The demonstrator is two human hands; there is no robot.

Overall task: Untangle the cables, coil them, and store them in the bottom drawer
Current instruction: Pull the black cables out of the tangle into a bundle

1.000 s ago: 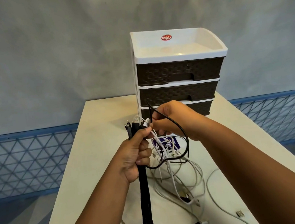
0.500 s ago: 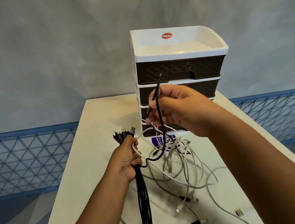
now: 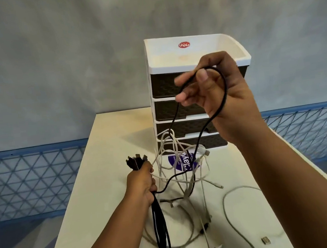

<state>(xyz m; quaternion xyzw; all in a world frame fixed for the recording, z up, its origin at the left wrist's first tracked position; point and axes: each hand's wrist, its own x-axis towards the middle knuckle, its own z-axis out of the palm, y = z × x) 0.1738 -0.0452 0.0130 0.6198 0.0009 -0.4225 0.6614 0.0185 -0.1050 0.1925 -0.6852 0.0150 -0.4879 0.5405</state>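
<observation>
My left hand [image 3: 143,184] grips a bundle of black cables [image 3: 160,226] low over the table, plug ends sticking up above my fist. My right hand [image 3: 213,83] is raised in front of the drawer unit [image 3: 171,59] and holds a loop of one thin black cable [image 3: 223,94] between thumb and fingers. That cable runs down through a knot of white cables [image 3: 181,162] lifted off the table. The dark bottom drawer [image 3: 211,141] is shut behind the knot.
More white and grey cables [image 3: 230,214] lie loose on the cream table [image 3: 103,171], with a USB plug [image 3: 266,240] near the front right. A purple-and-white packet [image 3: 183,160] lies in front of the unit. The table's edges drop off on both sides.
My right hand has risen from the table level to the top drawers, drawing the thin black cable up and lifting the white tangle. My left hand has sunk a little with its bundle.
</observation>
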